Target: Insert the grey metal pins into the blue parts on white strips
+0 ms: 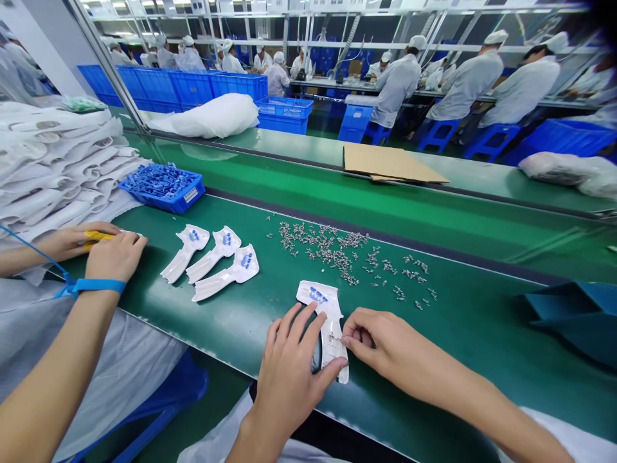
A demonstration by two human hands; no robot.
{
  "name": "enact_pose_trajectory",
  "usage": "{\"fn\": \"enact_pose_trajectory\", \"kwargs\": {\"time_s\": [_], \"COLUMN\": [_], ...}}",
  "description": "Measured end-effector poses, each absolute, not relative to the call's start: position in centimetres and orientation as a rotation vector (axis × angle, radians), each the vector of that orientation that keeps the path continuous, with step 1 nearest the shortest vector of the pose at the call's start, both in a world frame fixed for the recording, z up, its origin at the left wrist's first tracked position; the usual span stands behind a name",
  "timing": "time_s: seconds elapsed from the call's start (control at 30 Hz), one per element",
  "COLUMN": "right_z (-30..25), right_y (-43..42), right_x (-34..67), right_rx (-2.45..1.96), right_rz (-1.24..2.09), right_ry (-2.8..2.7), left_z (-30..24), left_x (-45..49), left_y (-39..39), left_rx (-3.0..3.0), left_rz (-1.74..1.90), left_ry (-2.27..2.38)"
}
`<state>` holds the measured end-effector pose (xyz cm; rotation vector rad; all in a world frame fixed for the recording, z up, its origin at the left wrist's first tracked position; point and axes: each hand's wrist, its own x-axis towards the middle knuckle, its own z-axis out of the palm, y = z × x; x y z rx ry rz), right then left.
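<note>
A white plastic shell [331,347] with blue pieces at its wider end lies on the green bench in front of me. My left hand [294,373] rests over its left side, fingers spread and stretched out, the thumb across the lower end. From the right, my right hand [373,337] is closed in a pinch at the shell's edge. Small metal pieces [332,337] show on the shell at those fingertips; their exact kind is too small to tell. Many similar loose metal pieces [332,247] lie scattered beyond the shell.
Several white shells [230,273] lie to the left. Behind them stands a blue bin [178,200] of blue parts beside stacked white shells [58,161]. A co-worker's hands [113,254] hold something yellow at left. Cardboard [390,162] lies beyond; a dark teal object [573,315] sits right.
</note>
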<state>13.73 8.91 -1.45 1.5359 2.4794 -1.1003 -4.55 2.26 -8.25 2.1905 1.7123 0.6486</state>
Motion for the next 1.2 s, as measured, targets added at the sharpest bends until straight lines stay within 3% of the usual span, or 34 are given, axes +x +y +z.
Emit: {"fn": "enact_pose_trajectory", "kwargs": {"time_s": [0.33, 0.77, 1.0, 1.1, 1.2], "right_z": [-1.0, -1.2, -1.6, -1.8, -2.4], "right_y": [11.5, 12.5, 13.0, 12.6, 11.1], "right_x": [13.6, 13.0, 12.4, 12.8, 13.4], "right_rx": [1.242, 1.247, 1.340, 1.362, 1.398], "right_rz": [-1.292, -1.046, -1.089, -1.271, -1.704], "right_ry": [2.415, 2.462, 2.361, 2.321, 2.201], "left_z": [-8.3, -8.2, -8.0, -8.2, -8.5], "left_x": [-4.6, -4.5, -4.5, -4.6, -4.7], "left_y": [2.4, 2.3, 2.6, 2.6, 2.4], "left_rx": [2.193, 2.170, 2.147, 2.160, 2.178], "left_rz": [0.643, 0.671, 0.686, 0.723, 0.744], "left_ry": [1.696, 1.709, 1.682, 1.690, 1.698]}}
